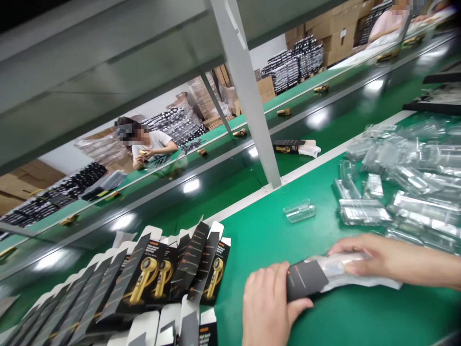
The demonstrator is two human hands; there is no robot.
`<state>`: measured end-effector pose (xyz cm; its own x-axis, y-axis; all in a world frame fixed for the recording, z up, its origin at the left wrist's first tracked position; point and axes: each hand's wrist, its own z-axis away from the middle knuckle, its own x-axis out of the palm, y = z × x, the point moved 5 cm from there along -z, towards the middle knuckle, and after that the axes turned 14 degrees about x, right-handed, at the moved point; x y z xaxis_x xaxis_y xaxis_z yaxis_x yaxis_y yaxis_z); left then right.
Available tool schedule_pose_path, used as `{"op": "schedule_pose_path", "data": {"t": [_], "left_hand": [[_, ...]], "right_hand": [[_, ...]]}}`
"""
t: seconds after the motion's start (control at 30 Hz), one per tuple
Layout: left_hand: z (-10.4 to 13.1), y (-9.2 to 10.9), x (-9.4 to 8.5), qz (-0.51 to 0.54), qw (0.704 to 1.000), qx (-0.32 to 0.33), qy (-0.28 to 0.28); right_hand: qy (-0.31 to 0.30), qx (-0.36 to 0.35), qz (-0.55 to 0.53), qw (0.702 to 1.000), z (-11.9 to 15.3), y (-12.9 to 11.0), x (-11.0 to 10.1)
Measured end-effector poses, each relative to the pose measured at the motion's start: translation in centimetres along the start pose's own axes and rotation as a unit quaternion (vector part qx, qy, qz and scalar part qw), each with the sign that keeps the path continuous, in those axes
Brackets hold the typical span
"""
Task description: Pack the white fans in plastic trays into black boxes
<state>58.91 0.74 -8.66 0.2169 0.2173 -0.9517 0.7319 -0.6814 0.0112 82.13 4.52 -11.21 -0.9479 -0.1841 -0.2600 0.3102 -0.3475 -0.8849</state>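
While the left hand (268, 300) holds the box (308, 278), the right hand (369, 257) grips the part-in bag (334, 270), likely needing gentle pushing.

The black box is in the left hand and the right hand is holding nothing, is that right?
Not quite: the right hand isn't empty. The head view shows it holding a white bag at the box's end. The black box is in the left hand, as you said.
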Motion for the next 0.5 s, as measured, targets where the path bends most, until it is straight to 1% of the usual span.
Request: {"op": "schedule_pose_path", "data": {"t": [0.1, 0.17, 0.23, 0.3, 0.4, 0.5], "left_hand": [[-0.4, 0.8, 0.1, 0.006, 0.998, 0.047, -0.045], [-0.4, 0.9, 0.0, 0.005, 0.998, 0.048, -0.049], [-0.3, 0.9, -0.2, 0.005, 0.998, 0.046, -0.044], [-0.2, 0.8, -0.2, 0.01, 0.998, 0.043, -0.04], [-0.1, 0.8, -0.1, 0.032, 0.998, 0.037, -0.036], [-0.1, 0.6, -0.2, 0.047, 0.999, 0.018, -0.018]], "right_hand": [[-0.036, 0.007, 0.01, 0.999, 0.2, -0.5, 0.1], [-0.101, 0.008, 0.031, 0.994, 0.3, -0.9, 0.6], [-0.183, 0.009, 0.055, 0.981, 0.3, -1.1, 1.2], [-0.245, 0.007, 0.066, 0.967, 0.4, -1.2, 1.4], [-0.279, 0.002, 0.049, 0.959, 0.3, -1.4, 0.9], [-0.277, 0.01, 0.033, 0.96, 0.3, -1.5, 0.5]]}}
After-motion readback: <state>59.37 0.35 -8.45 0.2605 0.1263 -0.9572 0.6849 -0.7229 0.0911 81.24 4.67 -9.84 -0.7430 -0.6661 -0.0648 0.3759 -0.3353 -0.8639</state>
